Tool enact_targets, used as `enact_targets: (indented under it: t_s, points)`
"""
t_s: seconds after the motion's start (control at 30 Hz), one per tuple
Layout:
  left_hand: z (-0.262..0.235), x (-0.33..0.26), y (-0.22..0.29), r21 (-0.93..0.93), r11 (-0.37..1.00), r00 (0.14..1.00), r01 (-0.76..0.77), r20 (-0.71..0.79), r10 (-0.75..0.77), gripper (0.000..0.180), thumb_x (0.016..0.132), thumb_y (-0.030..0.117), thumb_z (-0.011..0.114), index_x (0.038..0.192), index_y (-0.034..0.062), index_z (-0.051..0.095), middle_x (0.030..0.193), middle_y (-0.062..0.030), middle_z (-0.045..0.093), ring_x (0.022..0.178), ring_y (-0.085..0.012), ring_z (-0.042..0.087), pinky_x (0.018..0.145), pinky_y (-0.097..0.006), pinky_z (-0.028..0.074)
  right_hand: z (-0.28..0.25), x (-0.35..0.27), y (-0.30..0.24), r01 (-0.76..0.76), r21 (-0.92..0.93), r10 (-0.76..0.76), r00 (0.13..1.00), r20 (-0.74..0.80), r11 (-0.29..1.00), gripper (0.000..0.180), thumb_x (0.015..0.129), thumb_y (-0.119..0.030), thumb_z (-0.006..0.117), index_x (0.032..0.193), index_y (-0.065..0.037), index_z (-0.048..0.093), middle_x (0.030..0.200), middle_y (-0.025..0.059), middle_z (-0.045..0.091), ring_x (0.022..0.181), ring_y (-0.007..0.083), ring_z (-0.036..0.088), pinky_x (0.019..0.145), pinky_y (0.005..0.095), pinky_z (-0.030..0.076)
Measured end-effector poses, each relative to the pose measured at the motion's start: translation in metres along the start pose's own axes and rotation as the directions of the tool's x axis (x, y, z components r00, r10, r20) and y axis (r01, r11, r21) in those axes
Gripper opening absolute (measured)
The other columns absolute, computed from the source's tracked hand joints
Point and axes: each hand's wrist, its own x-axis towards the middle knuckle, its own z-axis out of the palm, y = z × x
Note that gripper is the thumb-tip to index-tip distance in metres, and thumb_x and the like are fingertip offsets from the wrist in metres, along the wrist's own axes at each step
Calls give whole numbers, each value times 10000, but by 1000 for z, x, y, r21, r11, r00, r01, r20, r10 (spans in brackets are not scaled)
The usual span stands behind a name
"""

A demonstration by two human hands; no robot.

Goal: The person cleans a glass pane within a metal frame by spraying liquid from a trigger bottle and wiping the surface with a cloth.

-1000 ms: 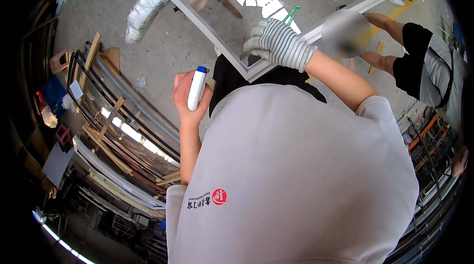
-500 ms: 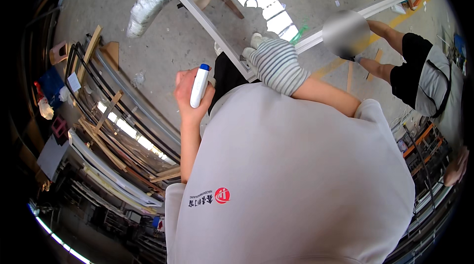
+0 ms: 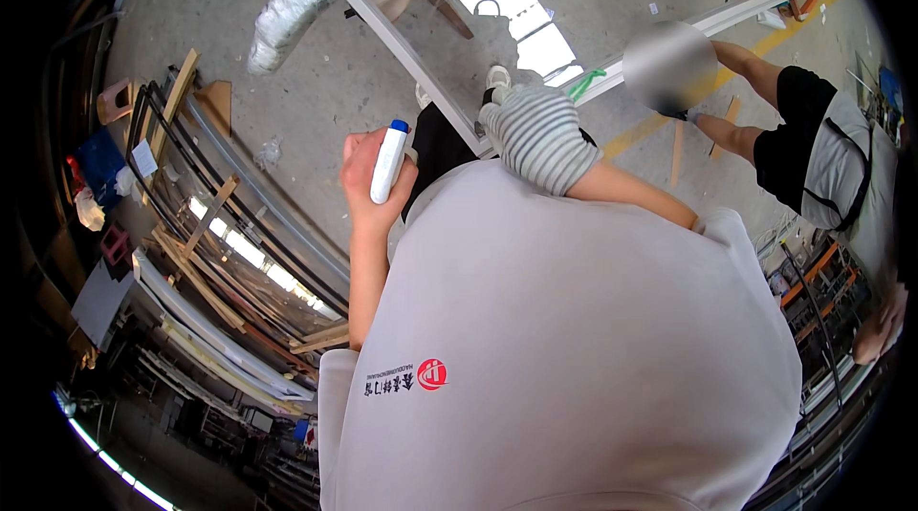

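My bare left hand [image 3: 357, 172] is closed around a thick white marker [image 3: 387, 167] with a blue cap, which points up and away from me. On the right, my right hand [image 3: 547, 136] wears a grey-and-white striped glove. It rests at or just over the near corner of a pale metal frame [image 3: 402, 50], by its left bar. The glove's fingertips are mostly hidden, so whether they grip the bar cannot be made out. A green strip [image 3: 586, 84] lies by the frame's right bar, just past the glove. Bright reflections show inside the frame, as on glass.
Another person [image 3: 827, 143] in a grey top and black shorts bends over the frame's right bar. Long bars and wooden strips [image 3: 206, 282] are stacked on my left. Beyond the left bar shows a silver foil duct [image 3: 287, 19]. A rack [image 3: 818, 286] stands at the right.
The gloved right hand has turned and shifted slightly down and to the left. Beside it the green strip sits a little differently. My left hand and the marker have barely moved.
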Motion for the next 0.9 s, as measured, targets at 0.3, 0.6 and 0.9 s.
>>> enact_targets:
  t_s: [0.3, 0.6, 0.9]
  points:
    - [-2, -2, 0, 20, 1000, 1000, -9, -12, 9, 333, 624, 11, 631, 953, 51, 669, 818, -60, 639, 754, -233, 518, 728, -329, 456, 5, 12, -1, -12, -105, 3, 997, -79, 994, 281, 912, -169, 468, 1164, -119, 580, 910, 61, 665, 853, 225, 665, 786, 448, 471]
    - [-2, -3, 5, 8, 1000, 999, 6, -42, -6, 321, 625, 8, 627, 939, 59, 674, 800, -57, 631, 749, -231, 518, 726, -326, 455, 7, 25, 16, 71, 76, -47, 957, -286, 995, 142, 807, -204, 583, 781, -73, 631, 757, 112, 613, 709, 291, 620, 628, 417, 490]
    - [-2, -5, 4, 24, 1000, 1000, 20, -20, -20, 325, 626, 7, 630, 945, 57, 673, 809, -61, 636, 759, -233, 523, 718, -328, 460, 3, 9, 4, 94, -103, -98, 995, -37, 990, 230, 916, -167, 473, 969, -70, 674, 860, 80, 684, 825, 263, 676, 739, 475, 497]
